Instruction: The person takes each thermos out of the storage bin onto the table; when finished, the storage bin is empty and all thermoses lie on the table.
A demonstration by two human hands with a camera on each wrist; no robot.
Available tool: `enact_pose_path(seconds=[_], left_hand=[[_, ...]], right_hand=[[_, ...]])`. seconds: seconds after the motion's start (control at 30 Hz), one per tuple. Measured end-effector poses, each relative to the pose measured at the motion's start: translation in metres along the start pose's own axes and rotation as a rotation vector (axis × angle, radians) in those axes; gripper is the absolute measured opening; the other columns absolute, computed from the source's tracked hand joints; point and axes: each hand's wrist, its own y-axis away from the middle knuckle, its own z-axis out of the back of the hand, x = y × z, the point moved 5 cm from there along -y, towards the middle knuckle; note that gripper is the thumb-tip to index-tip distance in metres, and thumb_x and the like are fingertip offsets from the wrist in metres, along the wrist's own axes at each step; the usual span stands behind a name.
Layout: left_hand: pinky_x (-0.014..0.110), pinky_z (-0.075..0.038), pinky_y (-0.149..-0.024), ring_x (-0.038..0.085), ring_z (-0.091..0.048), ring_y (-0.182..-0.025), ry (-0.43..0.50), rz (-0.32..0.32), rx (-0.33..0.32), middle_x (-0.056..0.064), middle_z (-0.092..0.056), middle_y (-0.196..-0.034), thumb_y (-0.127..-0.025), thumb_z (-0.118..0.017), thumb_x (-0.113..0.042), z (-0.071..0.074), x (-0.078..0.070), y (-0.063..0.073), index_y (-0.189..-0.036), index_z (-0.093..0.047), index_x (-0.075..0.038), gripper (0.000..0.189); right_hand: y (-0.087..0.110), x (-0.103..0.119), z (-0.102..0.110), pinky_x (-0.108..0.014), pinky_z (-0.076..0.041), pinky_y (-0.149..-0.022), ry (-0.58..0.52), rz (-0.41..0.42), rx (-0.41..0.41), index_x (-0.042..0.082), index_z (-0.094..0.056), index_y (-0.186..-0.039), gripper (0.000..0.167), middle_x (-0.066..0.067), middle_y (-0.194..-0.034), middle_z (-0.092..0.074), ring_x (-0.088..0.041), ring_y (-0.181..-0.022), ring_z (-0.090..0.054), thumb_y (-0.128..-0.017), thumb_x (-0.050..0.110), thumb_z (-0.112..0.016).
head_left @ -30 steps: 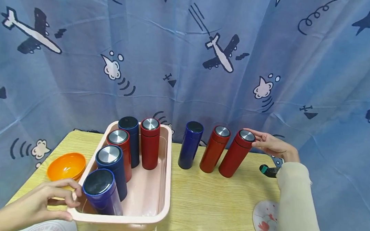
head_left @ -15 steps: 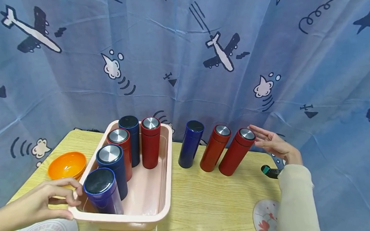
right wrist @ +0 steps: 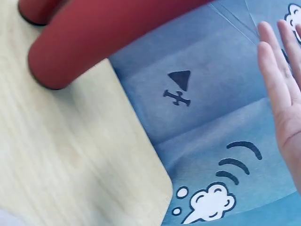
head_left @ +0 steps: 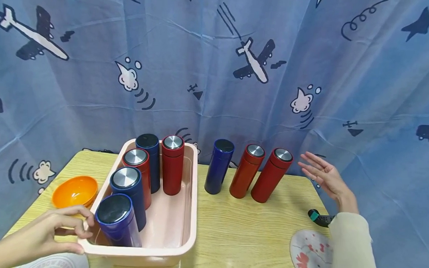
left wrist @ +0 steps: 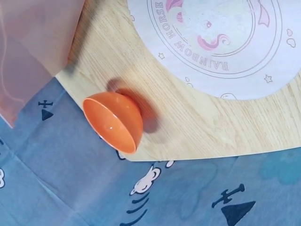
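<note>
My left hand [head_left: 53, 229] grips the near left corner of a pale pink plastic bin [head_left: 194, 197], fingers over the rim and thumb low on the outside. Several thermos bottles stand upright in the bin; the nearest is a glossy blue thermos [head_left: 118, 225] beside my fingertips. My right hand [head_left: 325, 177] is in the air with straight, spread fingers, apart from a dark red thermos [head_left: 271, 176] to its left. That one stands at the end of a row on the table, after an orange-red thermos [head_left: 246, 172] and a dark blue thermos [head_left: 219, 168].
An orange bowl [head_left: 76, 192] sits left of the bin. A round white mat [left wrist: 263, 70] lies at the near left, and a flower-print mat [head_left: 311, 254] at the near right. A black strap-like item [head_left: 320, 217] shows by my right wrist. A blue curtain [head_left: 203, 69] hangs behind the table.
My right hand has let go of the dark red thermos and drawn away to the right, its fingers spreading. My left hand stays on the bin corner.
</note>
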Motion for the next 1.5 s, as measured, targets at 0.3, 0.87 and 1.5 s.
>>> enact_pose_path(seconds=[0.3,0.87,1.5], left_hand=[[0.012,-0.052,-0.076,0.008,-0.059,-0.092,0.021,-0.007,-0.008,-0.001,-0.055,-0.106,-0.067,-0.081,0.005,0.001,0.0,0.002,-0.088,-0.063,-0.021,0.038],[0.01,-0.051,-0.076,0.006,-0.065,-0.09,-0.036,0.043,-0.004,-0.004,-0.059,-0.1,-0.067,-0.082,-0.001,0.002,0.0,0.0,-0.088,-0.064,-0.025,0.037],[0.011,-0.052,-0.074,0.005,-0.062,-0.093,-0.016,0.05,-0.001,-0.004,-0.059,-0.102,-0.069,-0.081,0.001,-0.001,0.002,0.003,-0.093,-0.066,-0.025,0.038]], right_hand=[[0.019,-0.019,-0.029,-0.029,-0.048,-0.095,0.1,0.037,0.008,0.002,-0.043,-0.142,0.044,0.0,-0.13,-0.06,-0.018,-0.114,-0.06,-0.1,-0.009,-0.036],[0.041,-0.048,-0.103,-0.03,-0.049,-0.094,0.178,-0.039,-0.044,0.006,-0.054,-0.134,0.036,0.002,-0.128,-0.061,-0.017,-0.111,-0.062,-0.102,0.0,-0.04],[0.013,-0.059,-0.173,-0.032,-0.047,-0.097,0.222,-0.142,-0.022,0.004,-0.056,-0.129,0.031,0.0,-0.126,-0.061,-0.019,-0.112,-0.062,-0.098,0.005,-0.052]])
